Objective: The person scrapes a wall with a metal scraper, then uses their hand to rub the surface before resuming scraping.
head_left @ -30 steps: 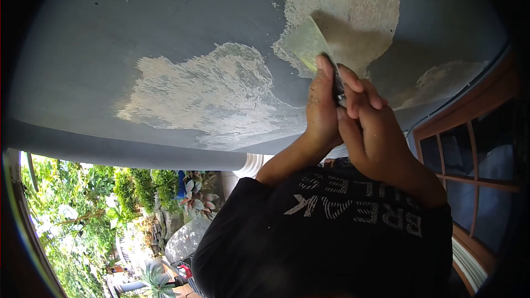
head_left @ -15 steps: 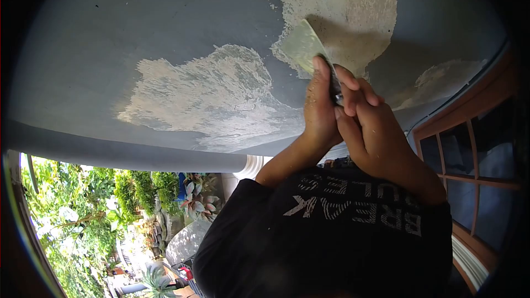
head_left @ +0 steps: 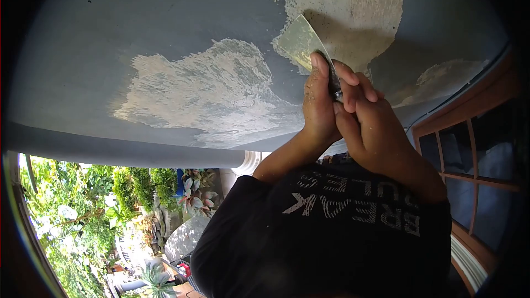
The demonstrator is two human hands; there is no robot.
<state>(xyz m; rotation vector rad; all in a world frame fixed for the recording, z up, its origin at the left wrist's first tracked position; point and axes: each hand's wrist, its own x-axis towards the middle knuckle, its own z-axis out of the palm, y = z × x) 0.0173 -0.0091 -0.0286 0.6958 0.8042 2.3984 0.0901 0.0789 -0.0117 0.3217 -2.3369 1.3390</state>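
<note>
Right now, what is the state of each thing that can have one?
scraper: held in both hands, blade against the ceiling
left hand: shut on scraper, a finger on the blade
right hand: shut on scraper
ceiling: paint partly scraped off, bare patches

Both arms raised, left hand [head_left: 319,102] and right hand [head_left: 371,127] seemingly clasped together

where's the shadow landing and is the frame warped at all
head view: the scraper casts a dark shadow to its right on the bare ceiling patch; fisheye bows the ceiling edge and window frame, corners go black; the garden is far brighter than the shirt.
</note>
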